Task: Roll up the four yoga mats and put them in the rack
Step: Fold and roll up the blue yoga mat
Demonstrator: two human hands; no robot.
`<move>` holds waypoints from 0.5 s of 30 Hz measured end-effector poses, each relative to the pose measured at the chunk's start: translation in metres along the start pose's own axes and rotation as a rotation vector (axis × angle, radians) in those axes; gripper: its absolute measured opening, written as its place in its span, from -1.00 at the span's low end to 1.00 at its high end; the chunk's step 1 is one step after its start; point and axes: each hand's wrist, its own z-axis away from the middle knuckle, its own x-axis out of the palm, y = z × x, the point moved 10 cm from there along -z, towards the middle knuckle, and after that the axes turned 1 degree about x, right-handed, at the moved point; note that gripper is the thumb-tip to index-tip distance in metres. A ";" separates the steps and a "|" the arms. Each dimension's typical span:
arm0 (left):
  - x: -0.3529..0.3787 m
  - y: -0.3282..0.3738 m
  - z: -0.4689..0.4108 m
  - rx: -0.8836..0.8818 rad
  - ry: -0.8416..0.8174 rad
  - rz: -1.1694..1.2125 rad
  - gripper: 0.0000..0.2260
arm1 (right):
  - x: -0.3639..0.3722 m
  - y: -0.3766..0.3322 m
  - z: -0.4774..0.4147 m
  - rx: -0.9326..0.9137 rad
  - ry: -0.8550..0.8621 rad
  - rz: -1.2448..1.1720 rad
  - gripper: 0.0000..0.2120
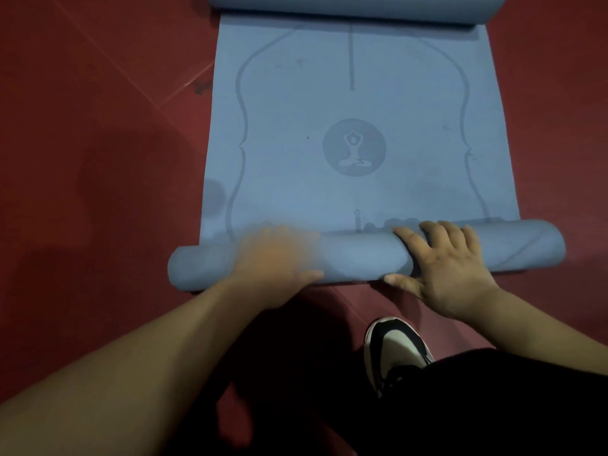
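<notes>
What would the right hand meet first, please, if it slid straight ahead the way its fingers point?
Only the flat, unrolled stretch of the blue mat; the right hand would pass near its round emblem. The first real obstacle looks like the curled far end, though depth is unclear.

Left hand [273, 258] blurred, palm down; right hand [447, 268] spread flat.

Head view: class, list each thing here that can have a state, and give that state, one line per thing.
Yoga mat: partly rolled, middle lying flat on the floor.
Near roll: formed, under both hands.
Far roll: curled up at the mat's far end.
Left hand: on the near roll, blurred, finger pose unclear.
Right hand: fingers spread, pressing on the near roll.
Shoe: worn, on the floor.
</notes>
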 end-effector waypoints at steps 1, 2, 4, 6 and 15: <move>0.002 -0.001 -0.003 -0.005 -0.049 0.001 -0.35 | 0.002 0.000 -0.001 0.001 0.004 0.009 -0.13; 0.002 -0.002 -0.005 -0.010 -0.076 0.004 -0.34 | 0.002 0.000 -0.003 0.001 0.004 0.006 -0.12; -0.001 -0.001 -0.007 -0.006 -0.095 0.004 -0.32 | 0.000 0.004 -0.011 0.004 -0.033 -0.018 -0.07; -0.004 -0.002 -0.009 -0.012 -0.102 0.025 -0.27 | -0.001 0.007 -0.018 0.015 -0.114 -0.011 -0.01; -0.038 -0.035 -0.004 -0.157 0.301 0.535 -0.75 | 0.001 0.010 -0.026 0.024 -0.227 -0.017 0.03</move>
